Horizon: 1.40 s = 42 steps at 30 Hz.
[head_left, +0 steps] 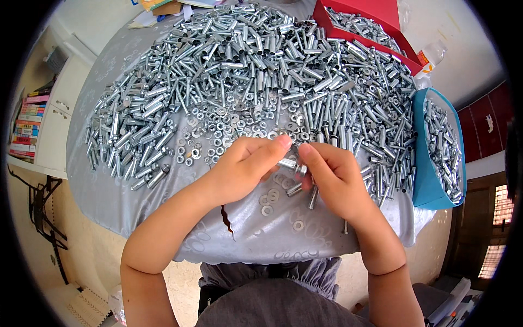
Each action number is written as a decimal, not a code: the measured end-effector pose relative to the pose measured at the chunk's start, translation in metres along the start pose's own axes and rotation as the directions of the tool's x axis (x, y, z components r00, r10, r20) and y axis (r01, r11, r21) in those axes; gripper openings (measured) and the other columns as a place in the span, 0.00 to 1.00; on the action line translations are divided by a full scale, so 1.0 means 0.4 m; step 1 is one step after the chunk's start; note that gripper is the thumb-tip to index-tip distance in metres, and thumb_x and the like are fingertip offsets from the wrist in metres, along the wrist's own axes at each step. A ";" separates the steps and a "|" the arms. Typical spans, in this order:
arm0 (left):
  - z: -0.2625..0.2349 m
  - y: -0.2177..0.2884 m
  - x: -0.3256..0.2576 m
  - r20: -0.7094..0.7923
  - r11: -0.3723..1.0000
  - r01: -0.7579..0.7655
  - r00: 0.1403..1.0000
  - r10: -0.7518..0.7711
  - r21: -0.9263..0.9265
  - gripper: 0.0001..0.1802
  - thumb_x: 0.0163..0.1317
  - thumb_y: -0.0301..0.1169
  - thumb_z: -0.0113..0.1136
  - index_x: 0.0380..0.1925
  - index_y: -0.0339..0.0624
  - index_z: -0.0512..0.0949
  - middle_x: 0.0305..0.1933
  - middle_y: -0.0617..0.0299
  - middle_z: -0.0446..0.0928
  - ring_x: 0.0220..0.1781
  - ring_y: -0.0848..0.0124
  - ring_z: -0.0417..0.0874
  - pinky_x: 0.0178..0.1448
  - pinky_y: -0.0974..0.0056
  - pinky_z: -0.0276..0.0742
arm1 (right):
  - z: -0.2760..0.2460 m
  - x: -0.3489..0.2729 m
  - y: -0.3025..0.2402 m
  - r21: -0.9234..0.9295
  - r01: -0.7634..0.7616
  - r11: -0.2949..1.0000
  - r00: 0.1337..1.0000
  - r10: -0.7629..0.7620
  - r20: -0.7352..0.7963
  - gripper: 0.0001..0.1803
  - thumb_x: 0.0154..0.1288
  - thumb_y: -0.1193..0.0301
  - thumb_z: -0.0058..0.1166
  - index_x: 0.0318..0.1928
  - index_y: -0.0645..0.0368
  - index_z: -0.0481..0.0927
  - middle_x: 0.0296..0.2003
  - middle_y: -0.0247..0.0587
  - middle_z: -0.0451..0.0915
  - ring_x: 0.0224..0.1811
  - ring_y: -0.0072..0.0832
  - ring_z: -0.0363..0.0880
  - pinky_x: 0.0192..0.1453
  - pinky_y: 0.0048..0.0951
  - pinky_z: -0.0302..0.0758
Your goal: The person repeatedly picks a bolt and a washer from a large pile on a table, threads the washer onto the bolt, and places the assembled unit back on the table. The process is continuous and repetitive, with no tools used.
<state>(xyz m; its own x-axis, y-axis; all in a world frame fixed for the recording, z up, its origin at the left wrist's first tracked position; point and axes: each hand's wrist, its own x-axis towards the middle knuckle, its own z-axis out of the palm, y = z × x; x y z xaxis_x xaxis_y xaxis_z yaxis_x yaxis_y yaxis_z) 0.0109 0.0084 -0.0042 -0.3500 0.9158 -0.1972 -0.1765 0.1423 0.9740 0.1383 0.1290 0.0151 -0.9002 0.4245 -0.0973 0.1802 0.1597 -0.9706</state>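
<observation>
A silver sleeve anchor bolt point(289, 163) lies between my two hands, over the near middle of the table. My left hand point(253, 162) is closed, thumb pressed against its curled fingers, around the sleeve end. Thumb and fingers of my right hand point(333, 175) are bent together at the bolt's other end, where a nut shows. A small metal bit between the thumb tips is too blurred to name. Just below the hands are flat washers point(266, 210) and a few loose bolts point(314, 197). Beyond them spread loose nuts point(218, 134) and washers.
A large heap of sleeve anchors point(239, 46) covers the far table. At the far right stands a red box point(403, 46) of metal parts; a blue bin point(422, 185) of anchors sits right. A plastic bottle point(433, 53) is nearby. The grey tablecloth point(163, 218) has a torn slit.
</observation>
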 end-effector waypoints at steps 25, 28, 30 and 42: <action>-0.012 -0.003 0.005 -0.044 0.999 0.033 0.999 -0.031 0.040 0.26 0.64 0.48 0.44 0.10 0.46 0.65 0.13 0.73 0.60 0.16 0.83 0.57 0.22 0.74 0.54 | -0.005 0.004 0.012 0.059 0.069 0.996 0.995 -0.064 -0.078 0.13 0.60 0.68 0.54 0.21 0.64 0.74 0.14 0.24 0.66 0.17 0.09 0.58 0.19 0.16 0.53; -0.005 0.004 0.002 -0.044 0.998 0.040 0.998 -0.042 -0.045 0.25 0.64 0.48 0.44 0.11 0.46 0.65 0.13 0.73 0.60 0.16 0.83 0.57 0.22 0.74 0.54 | -0.007 0.007 0.014 0.027 0.070 0.997 0.995 -0.067 -0.079 0.13 0.60 0.69 0.54 0.21 0.64 0.74 0.13 0.25 0.66 0.16 0.09 0.58 0.18 0.17 0.53; -0.005 0.008 0.000 -0.053 0.994 0.029 0.998 -0.034 -0.102 0.25 0.64 0.48 0.44 0.11 0.46 0.64 0.13 0.73 0.59 0.16 0.83 0.56 0.22 0.73 0.54 | -0.006 0.006 0.014 -0.016 0.086 0.996 0.994 -0.086 -0.067 0.13 0.59 0.69 0.54 0.21 0.65 0.75 0.13 0.25 0.66 0.16 0.10 0.58 0.18 0.17 0.54; -0.012 -0.006 0.010 -0.058 1.000 0.016 0.998 -0.016 -0.001 0.27 0.63 0.49 0.44 0.09 0.47 0.63 0.11 0.72 0.59 0.15 0.82 0.57 0.21 0.73 0.54 | -0.010 0.006 0.010 -0.108 0.210 0.972 0.975 -0.216 -0.044 0.13 0.58 0.70 0.56 0.20 0.64 0.74 0.12 0.27 0.67 0.15 0.10 0.60 0.18 0.16 0.56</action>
<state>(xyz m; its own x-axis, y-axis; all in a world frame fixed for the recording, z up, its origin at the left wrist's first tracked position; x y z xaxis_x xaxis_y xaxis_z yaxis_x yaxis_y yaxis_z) 0.0057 0.0099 -0.0080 -0.3999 0.8899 -0.2194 -0.1832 0.1570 0.9705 0.1383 0.1343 0.0119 -0.8993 0.4191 0.1247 0.0286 0.3408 -0.9397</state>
